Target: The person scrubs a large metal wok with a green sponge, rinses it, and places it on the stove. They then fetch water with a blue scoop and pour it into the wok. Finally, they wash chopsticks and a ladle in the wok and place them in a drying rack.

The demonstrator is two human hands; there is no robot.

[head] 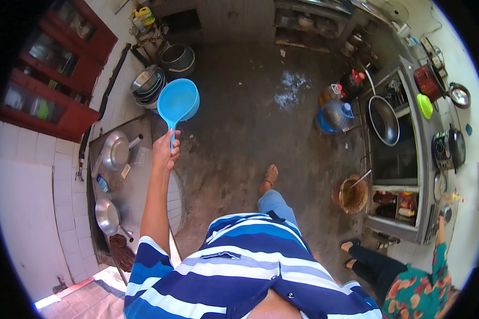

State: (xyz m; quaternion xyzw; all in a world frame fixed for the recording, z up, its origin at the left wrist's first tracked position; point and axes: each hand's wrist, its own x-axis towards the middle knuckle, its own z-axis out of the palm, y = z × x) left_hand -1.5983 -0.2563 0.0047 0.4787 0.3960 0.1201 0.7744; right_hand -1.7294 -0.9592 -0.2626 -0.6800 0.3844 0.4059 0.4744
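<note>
My left hand (166, 150) grips the handle of a blue plastic water ladle (178, 99), held out ahead of me above the floor. The ladle's round bowl faces up toward the camera; whether it contains water I cannot tell. Below and left of my outstretched arm lies a worktop (143, 191) with an upturned metal pan (116, 151) and a second metal pan (107, 217). Just beyond the ladle, a stack of metal basins (147, 81) stands by the wall. My right hand is out of view.
A dark bucket (178, 60) stands past the basins. To the right are a large water bottle (332, 117), a brown bucket (350, 194) with a stick in it, and a cabinet (394, 159) with a wok (383, 120) hanging. Another person (417, 287) stands at its lower end.
</note>
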